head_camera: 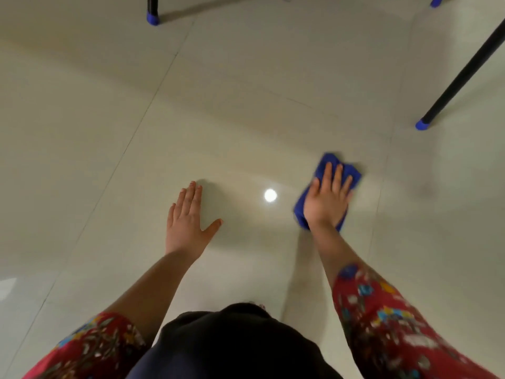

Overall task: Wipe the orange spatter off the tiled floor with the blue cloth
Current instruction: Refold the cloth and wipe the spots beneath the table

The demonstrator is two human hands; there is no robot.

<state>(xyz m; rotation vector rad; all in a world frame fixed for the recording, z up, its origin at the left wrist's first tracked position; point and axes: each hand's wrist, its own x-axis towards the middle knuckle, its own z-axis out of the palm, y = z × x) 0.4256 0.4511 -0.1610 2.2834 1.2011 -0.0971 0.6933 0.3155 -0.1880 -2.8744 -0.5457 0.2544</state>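
Note:
My right hand lies flat with straight, spread fingers on a folded blue cloth, pressing it onto the glossy cream tiled floor. The cloth shows beyond my fingertips and along the left side of my palm, and its edges look blurred. My left hand rests flat on the floor to the left, fingers straight, thumb out to the right, holding nothing. No orange spatter is visible on the tiles in view; the floor under the cloth is hidden.
A black table leg with a blue foot cap stands at the right, a second leg at the top left, and another blue cap at the top right. A bright lamp reflection lies between my hands.

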